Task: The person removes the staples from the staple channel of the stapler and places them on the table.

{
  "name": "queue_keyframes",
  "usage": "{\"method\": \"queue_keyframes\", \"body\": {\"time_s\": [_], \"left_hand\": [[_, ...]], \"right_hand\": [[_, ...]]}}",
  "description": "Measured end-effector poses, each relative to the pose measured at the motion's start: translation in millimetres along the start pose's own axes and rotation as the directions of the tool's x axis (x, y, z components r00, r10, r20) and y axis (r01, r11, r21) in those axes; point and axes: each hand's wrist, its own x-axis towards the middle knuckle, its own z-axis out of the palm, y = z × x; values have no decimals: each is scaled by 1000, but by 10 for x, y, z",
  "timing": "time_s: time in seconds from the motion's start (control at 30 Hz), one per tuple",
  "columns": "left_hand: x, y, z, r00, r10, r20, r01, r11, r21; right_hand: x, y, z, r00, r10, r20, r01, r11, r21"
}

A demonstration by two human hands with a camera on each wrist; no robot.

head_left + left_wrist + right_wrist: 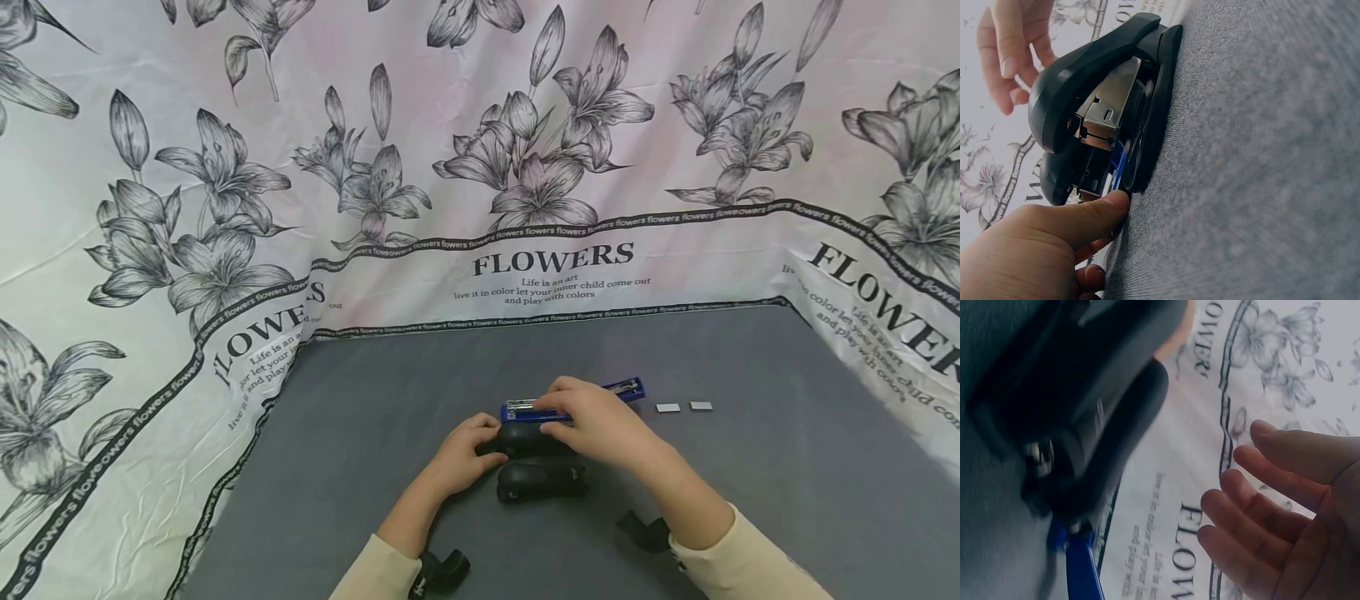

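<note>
Two black staplers lie side by side on the grey surface: a near stapler (542,482) and a far stapler (525,437). Behind them stretches a blue stapler (630,388), opened out flat with its metal rail showing. At the far black stapler's left end, my left hand (459,460) pinches its base between thumb and fingers; the thumb (1100,215) shows there in the left wrist view. My right hand (600,423) hovers over the staplers, its fingers (1254,531) loosely bent and apart from them in the right wrist view. It partly hides the blue stapler.
Two short staple strips, a left strip (667,408) and a right strip (701,407), lie right of the blue stapler. A flower-printed cloth (555,275) rises behind and at both sides of the grey surface (375,383). Black straps sit at both wrists.
</note>
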Motion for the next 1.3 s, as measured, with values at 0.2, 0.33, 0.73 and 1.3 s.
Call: {"method": "queue_keyframes", "body": {"time_s": [0.2,0.33,0.73,1.3], "left_hand": [[-3,-26,4,1000,9,5,-9,1000,-2],[-13,-31,1,1000,10,10,-10,1000,1],[-22,-10,-12,1000,0,17,0,1000,1],[-19,-10,-8,1000,-11,14,11,1000,-5]], "right_hand": [[103,-87,159,997,-49,52,49,999,5],[152,-125,285,994,-70,81,73,997,-29],[244,-175,593,995,-102,-5,97,959,-267],[247,-141,621,986,-161,-52,133,929,-345]]}}
